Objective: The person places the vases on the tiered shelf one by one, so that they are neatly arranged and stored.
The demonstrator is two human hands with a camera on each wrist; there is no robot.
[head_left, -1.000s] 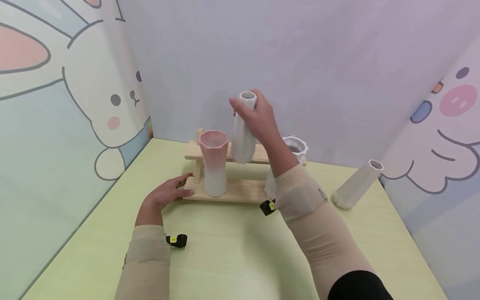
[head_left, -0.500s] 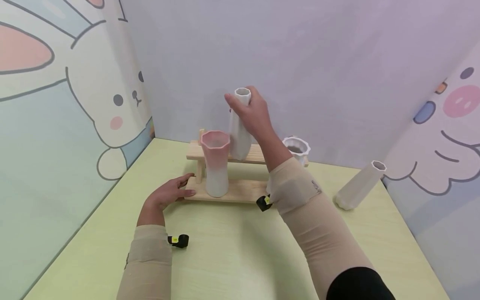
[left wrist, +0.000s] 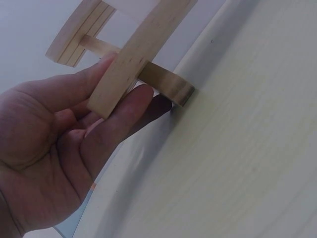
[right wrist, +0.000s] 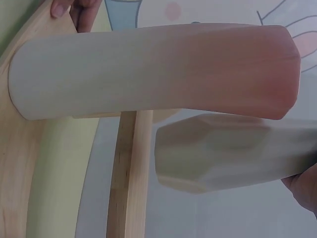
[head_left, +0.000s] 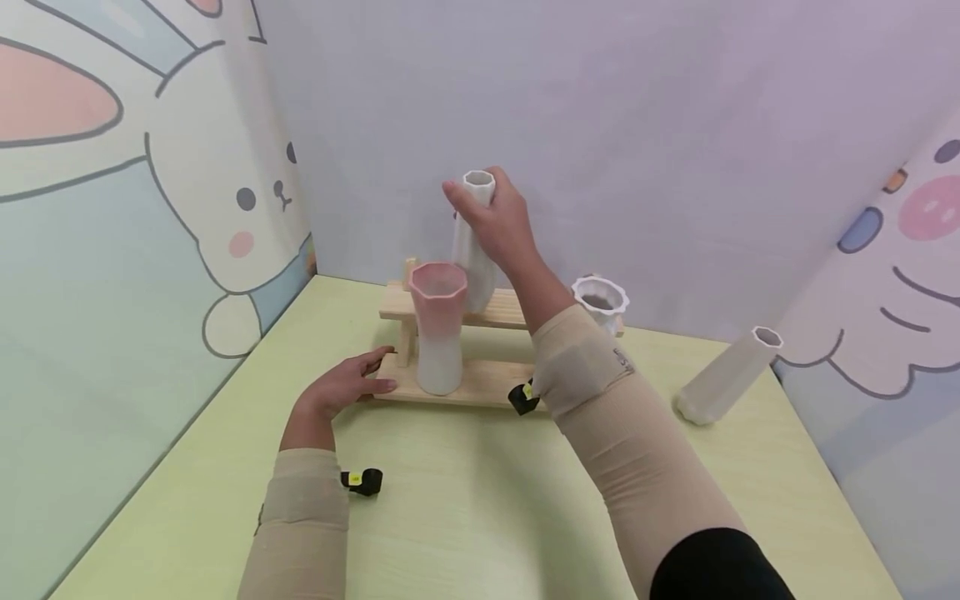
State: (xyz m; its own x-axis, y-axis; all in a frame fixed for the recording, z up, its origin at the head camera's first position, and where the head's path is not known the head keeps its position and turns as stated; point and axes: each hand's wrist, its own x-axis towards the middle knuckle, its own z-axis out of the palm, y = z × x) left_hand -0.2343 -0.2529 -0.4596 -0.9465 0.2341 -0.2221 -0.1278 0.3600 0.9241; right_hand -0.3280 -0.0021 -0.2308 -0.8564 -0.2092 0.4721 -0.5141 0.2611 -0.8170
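My right hand (head_left: pixel 501 218) grips a slim white vase (head_left: pixel 480 283) around its neck, holding it upright over the upper shelf (head_left: pixel 506 310) of a two-tier wooden stand. In the right wrist view, the base of that white vase (right wrist: pixel 198 156) is close to the shelf edge. A pink-to-white vase (head_left: pixel 440 342) stands on the lower shelf (head_left: pixel 491 379), partly in front of the held one. My left hand (head_left: pixel 341 387) holds the left end of the lower shelf, its thumb on top. The left wrist view shows the fingers (left wrist: pixel 131 106) under the wooden board (left wrist: pixel 124 74).
A white vase with a scalloped rim (head_left: pixel 600 302) stands at the stand's right end, its lower part hidden by my right forearm. Another plain white vase (head_left: pixel 723 383) is on the table (head_left: pixel 427 525) at the right. Cartoon-printed walls (head_left: pixel 600 108) enclose the table.
The white vase has moved left and back in my right hand, now partly behind the pink-to-white vase. My left hand keeps its hold on the stand. The head view has shifted slightly.
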